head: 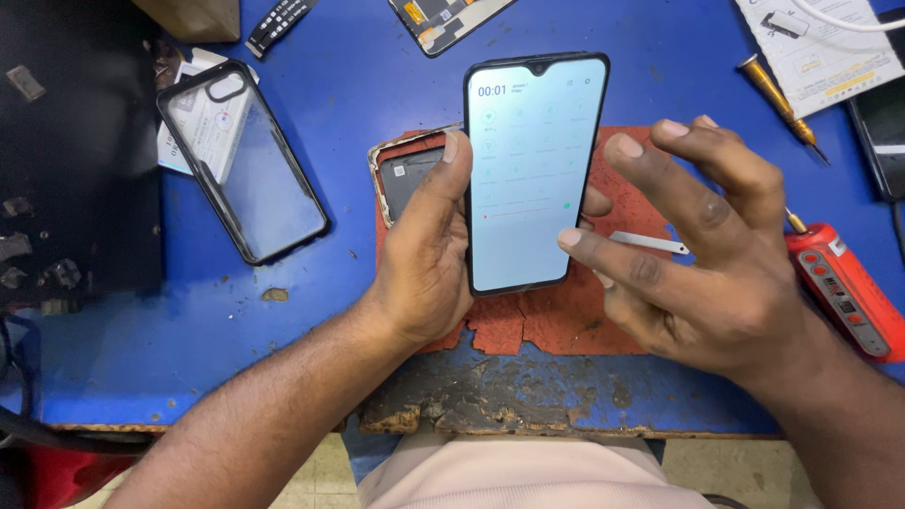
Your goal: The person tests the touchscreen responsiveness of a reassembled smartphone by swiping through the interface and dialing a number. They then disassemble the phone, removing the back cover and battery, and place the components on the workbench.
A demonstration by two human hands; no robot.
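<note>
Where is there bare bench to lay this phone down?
Bare blue mat lies below the clear phone case, left of the left hand. A smaller patch sits above the phone. The right side is crowded: right hand, red tool, screwdriver.

I see both forearms bare, no sleeves, watch or rings on the left hand (424,269) or right hand (702,269). Fingers (451,151) have short, trimmed nails. Pale pink cloth covers the lap.

Two hands (424,254) (698,254), one lit phone (533,170), one clear case (240,160), one screwdriver (782,104), one red tool (848,287).
</note>
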